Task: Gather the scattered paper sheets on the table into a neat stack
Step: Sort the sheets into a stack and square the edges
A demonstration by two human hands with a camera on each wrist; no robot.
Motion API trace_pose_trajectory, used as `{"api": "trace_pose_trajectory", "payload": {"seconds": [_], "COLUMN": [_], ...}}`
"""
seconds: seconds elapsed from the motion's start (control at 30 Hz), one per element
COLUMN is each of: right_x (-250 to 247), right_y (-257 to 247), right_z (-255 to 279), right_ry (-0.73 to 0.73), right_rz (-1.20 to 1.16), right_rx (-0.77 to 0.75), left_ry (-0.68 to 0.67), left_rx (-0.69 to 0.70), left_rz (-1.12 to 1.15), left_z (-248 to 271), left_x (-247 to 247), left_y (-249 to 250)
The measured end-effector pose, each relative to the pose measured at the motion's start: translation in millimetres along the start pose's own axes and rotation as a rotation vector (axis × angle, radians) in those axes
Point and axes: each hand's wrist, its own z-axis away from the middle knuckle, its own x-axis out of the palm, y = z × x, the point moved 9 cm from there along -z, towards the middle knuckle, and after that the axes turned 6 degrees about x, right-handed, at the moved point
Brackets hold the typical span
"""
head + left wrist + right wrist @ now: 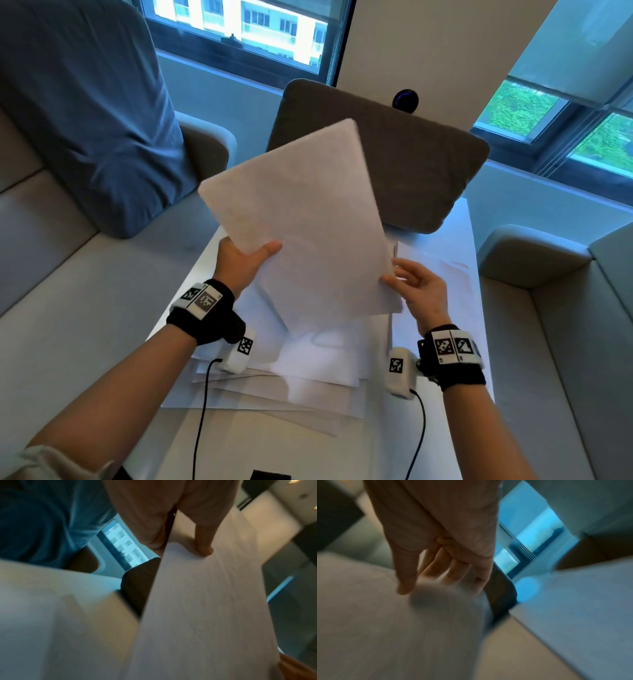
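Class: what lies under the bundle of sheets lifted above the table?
Under the lifted bundle, loose paper sheets lie fanned across the white table. What sits directly beneath the bundle is covered.
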Motion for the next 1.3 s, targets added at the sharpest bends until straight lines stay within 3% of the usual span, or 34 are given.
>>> {"api": "trace_pose_trajectory", "payload": {"seconds": [0.1,0.17,0.27,0.4,0.6,0.83,1.0,1.1,1.3], "right_x": [25,35,37,38,47,51,55,57,25], "right_y": [-17,-26,-36,-36,-15,-10,48,78,82], "right_z": [4,10,15,16,18,16,7,8,7], "right_ry": [-0.106,-0.07,-0.023,-0.025,-0.05,-0.061,-0.11,-0.131,0.091], "right_rz": [0.097,0.08,-0.037,-0.005,0.046,0.065,0.239,0.284,0.199], "right_rx": [-0.081,-0.136,-0.19,-0.233,-0.182,-0.182,-0.068,-0.002,0.007], "left_ry": [-0.086,-0.156,-0.129,-0.087,-0.084,-0.1,-0.175,-0.144,-0.228], "left_rx": [0.051,0.082,0.096,0.118,0.022,0.003,-0.106,-0.115,-0.053], "left_rz": [-0.011,-0.019,0.029,-0.009,-0.063,-0.066,-0.142,-0.131,-0.177], "left_z": [2,7,7,3,6,6,20,22,15], "left_x": [20,34,37,34,34,33,34,35,69], "left_y": [18,24,32,37,19,14,-30,-36,-25]}}
